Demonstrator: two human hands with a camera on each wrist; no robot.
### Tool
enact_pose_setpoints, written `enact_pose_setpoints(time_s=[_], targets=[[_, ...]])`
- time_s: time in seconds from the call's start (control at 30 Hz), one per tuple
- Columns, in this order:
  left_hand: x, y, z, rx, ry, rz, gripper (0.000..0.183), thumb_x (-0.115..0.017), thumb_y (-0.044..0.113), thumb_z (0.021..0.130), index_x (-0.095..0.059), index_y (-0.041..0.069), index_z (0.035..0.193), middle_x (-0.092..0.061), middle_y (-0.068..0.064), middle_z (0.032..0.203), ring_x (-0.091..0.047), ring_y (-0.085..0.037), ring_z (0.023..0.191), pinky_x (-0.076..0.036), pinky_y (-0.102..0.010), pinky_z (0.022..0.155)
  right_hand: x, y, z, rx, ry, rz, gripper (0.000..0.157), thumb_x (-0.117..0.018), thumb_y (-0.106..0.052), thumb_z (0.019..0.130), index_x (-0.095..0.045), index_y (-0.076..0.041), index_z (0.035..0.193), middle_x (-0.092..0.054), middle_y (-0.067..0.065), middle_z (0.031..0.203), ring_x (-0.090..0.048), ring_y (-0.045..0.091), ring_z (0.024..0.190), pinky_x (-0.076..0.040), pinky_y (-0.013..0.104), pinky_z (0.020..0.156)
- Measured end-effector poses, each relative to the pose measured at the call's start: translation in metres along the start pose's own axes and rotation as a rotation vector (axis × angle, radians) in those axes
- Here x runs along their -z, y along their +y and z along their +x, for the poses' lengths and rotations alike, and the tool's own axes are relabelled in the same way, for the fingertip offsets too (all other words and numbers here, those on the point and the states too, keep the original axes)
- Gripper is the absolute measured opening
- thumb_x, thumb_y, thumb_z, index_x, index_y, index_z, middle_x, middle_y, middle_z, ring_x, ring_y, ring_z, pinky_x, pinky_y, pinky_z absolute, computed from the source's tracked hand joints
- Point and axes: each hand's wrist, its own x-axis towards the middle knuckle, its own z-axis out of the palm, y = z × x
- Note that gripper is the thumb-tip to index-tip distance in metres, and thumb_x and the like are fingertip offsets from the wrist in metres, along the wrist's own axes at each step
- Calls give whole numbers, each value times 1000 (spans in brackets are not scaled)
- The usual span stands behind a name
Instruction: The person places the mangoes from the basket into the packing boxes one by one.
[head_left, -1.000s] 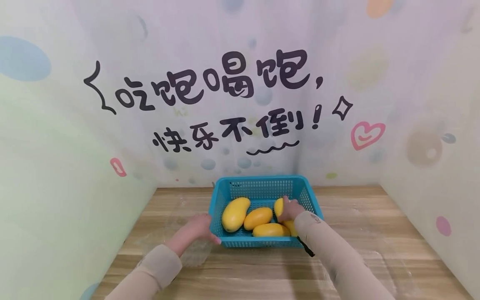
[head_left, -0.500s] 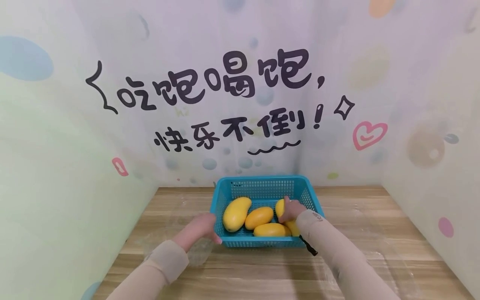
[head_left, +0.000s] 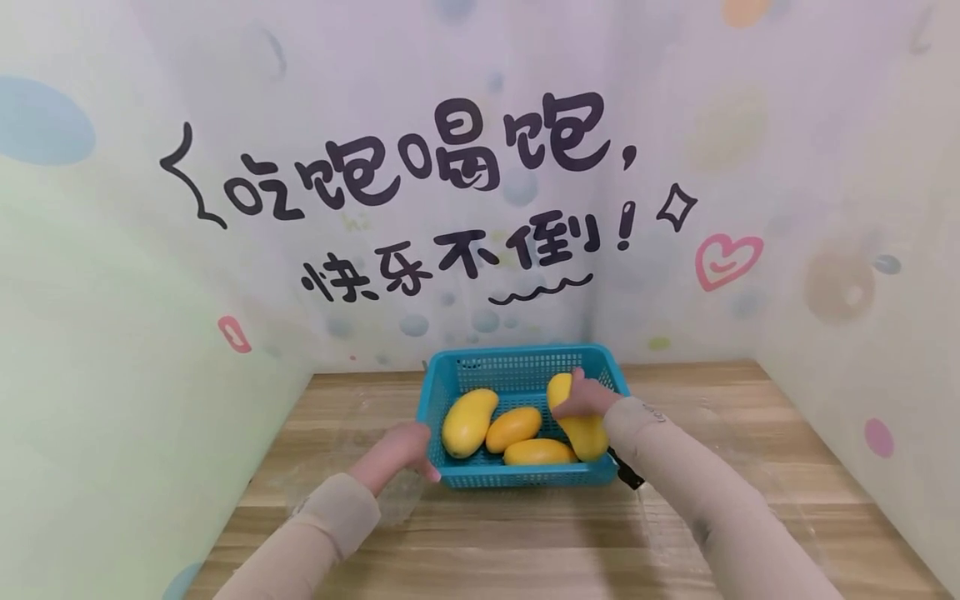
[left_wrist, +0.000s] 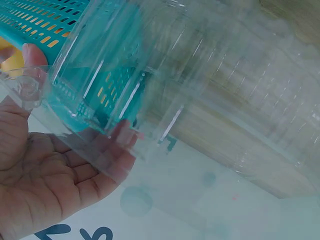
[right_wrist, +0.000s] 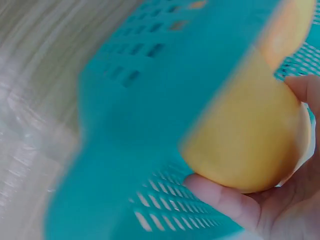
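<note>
My right hand (head_left: 588, 396) grips a yellow mango (head_left: 588, 438) at the right end of a blue perforated basket (head_left: 517, 481). In the right wrist view the thumb and fingers lie round this mango (right_wrist: 245, 135), partly behind the blurred basket rim. Three more mangoes lie in the basket: a large curved one (head_left: 467, 423), a smaller orange-yellow one (head_left: 513, 429) and one along the front wall (head_left: 540, 452). My left hand (head_left: 397, 450), beside the basket's left wall, holds the edge of a clear plastic box (left_wrist: 200, 85). Its fingers (left_wrist: 117, 150) show through the plastic.
Another clear plastic piece (head_left: 678, 525) lies under the right forearm. Wooden tabletop (head_left: 495, 550) stretches in front of the basket. A printed wall (head_left: 375, 333) stands close behind it, with side walls left and right.
My right hand has raised the mango slightly and shifted a little to the right, so more of the mango shows. The left hand stays at the basket's left side. The head view has shifted slightly.
</note>
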Motion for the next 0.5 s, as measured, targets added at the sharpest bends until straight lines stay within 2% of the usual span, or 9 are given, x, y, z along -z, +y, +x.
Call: enact_pose_setpoints(time_s=[0.1,0.23,0.5], targets=[[-1,-1,2,3,3,6,60,-79,33,69,-56,-4,109,-60,-15,103,-52,-23,85,-47,-39,85,11,-1,-5,-1,-25,79,103,-67,-40,75,0,1,142,-52,19,110,-54,28,85,-50,43,66],[-1,-1,3,2,4,9,62,-79,34,68,-56,-5,111,-59,-16,108,-54,-25,92,-46,-40,89,28,2,-20,-8,-38,169,101,-68,-43,74,-2,-4,141,-47,20,109,-55,31,83,-51,44,51],[-3,-2,5,4,3,7,65,-79,35,69,-54,-5,114,-58,-17,113,-54,-28,101,-44,-41,91,60,21,-69,88,-7,170,98,-67,-43,76,-3,-4,139,-44,23,108,-54,31,82,-50,40,48]])
